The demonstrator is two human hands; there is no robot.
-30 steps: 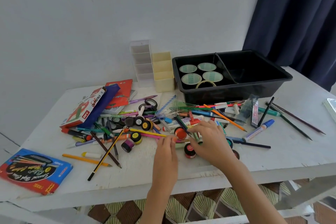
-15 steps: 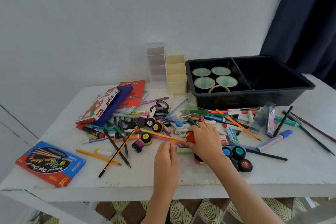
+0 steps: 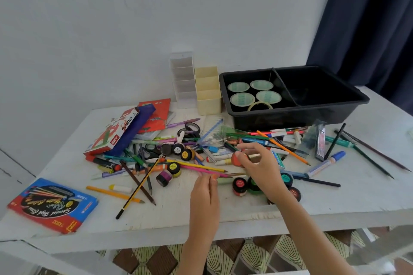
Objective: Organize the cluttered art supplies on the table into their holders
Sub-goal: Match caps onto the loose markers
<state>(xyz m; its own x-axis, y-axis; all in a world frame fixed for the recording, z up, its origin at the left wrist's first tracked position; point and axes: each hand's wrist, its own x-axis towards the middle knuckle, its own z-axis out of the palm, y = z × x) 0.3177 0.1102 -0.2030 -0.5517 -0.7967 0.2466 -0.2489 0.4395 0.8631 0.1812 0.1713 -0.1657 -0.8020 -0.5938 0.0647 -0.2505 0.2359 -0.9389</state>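
Note:
My right hand (image 3: 260, 165) holds a small orange-lidded paint pot (image 3: 236, 159) lifted just above the pile of pens and pencils. My left hand (image 3: 204, 192) rests on the table, its fingertips at a pink pencil (image 3: 202, 169) and a pale green stick. More little paint pots lie around: red (image 3: 239, 186), green (image 3: 253, 185), teal (image 3: 286, 178), purple (image 3: 164, 178), yellow (image 3: 174, 168). At the back stand a cream holder (image 3: 207, 90) and a clear one (image 3: 182, 78), both with several compartments. The black tray (image 3: 348, 101) has tape rolls (image 3: 242, 98) in its left section.
An oil pastels box (image 3: 116, 131) and a red booklet (image 3: 156, 114) lie at the left. A blue-red colour pencil pack (image 3: 52, 204) sits at the front left corner. Scissors (image 3: 152, 150), markers and long pencils are scattered toward the right edge. A dark curtain (image 3: 371, 18) hangs at the right.
My right hand has lifted the orange pot out of the pile, uncovering the red and green pots beneath it. The left hand stayed almost still. The camera shifted left.

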